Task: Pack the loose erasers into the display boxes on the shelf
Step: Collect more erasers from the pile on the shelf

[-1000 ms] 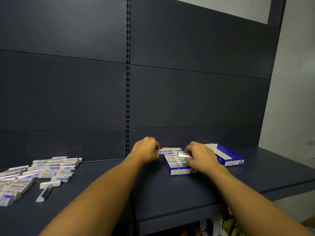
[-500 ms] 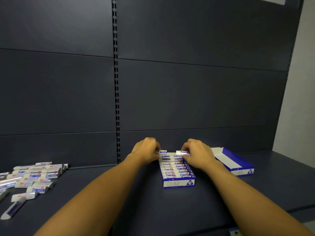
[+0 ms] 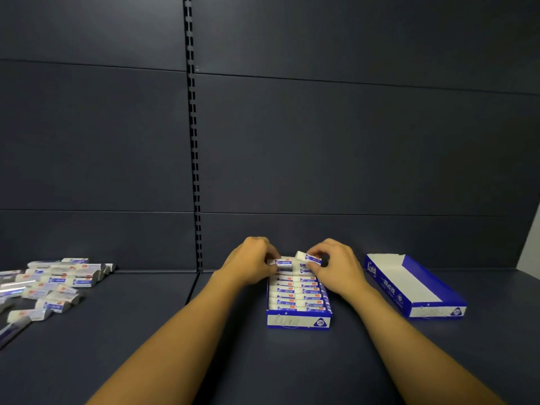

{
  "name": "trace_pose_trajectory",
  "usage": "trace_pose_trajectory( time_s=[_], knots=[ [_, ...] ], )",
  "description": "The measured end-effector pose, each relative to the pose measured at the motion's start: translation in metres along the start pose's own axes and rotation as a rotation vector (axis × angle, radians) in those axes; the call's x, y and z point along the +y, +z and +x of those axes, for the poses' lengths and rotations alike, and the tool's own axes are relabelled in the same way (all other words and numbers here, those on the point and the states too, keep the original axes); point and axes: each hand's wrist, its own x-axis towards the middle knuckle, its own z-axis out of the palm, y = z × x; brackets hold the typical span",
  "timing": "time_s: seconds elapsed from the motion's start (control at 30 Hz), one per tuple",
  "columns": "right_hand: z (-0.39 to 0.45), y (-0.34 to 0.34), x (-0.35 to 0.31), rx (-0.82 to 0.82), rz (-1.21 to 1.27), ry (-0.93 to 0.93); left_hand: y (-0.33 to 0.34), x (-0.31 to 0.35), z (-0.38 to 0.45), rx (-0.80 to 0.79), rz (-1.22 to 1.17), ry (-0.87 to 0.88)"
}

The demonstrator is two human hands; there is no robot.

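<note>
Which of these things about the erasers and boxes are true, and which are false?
1. The right hand pinches an eraser at the far end of the middle box. True.
2. The box on the right is packed full. False: its white inside is bare.
3. A pile of loose erasers lies on the shelf to the left. True.
4. The left hand is reaching into that pile. False: it is at the middle box.
5. The middle box holds no erasers. False: rows fill it.
</note>
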Motion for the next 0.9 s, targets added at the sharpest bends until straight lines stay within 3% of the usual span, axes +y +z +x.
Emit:
trace_pose_trajectory(
  time_s=[0.27, 0.5, 0.9],
  knots=[
    [-0.002, 0.022, 0.015, -0.005, 0.154, -0.016, 0.018, -0.005, -0.009, 0.001, -0.090, 0.015],
    [-0.001, 0.018, 0.024, 0.001, 0.123, -0.028, 0.020, -0.006, -0.010, -0.015, 0.034, 0.056],
    [0.001, 0.014, 0.018, -0.052, 0.023, -0.012, 0.028, 0.005, -0.007, 0.018, 0.067, -0.018]
  ],
)
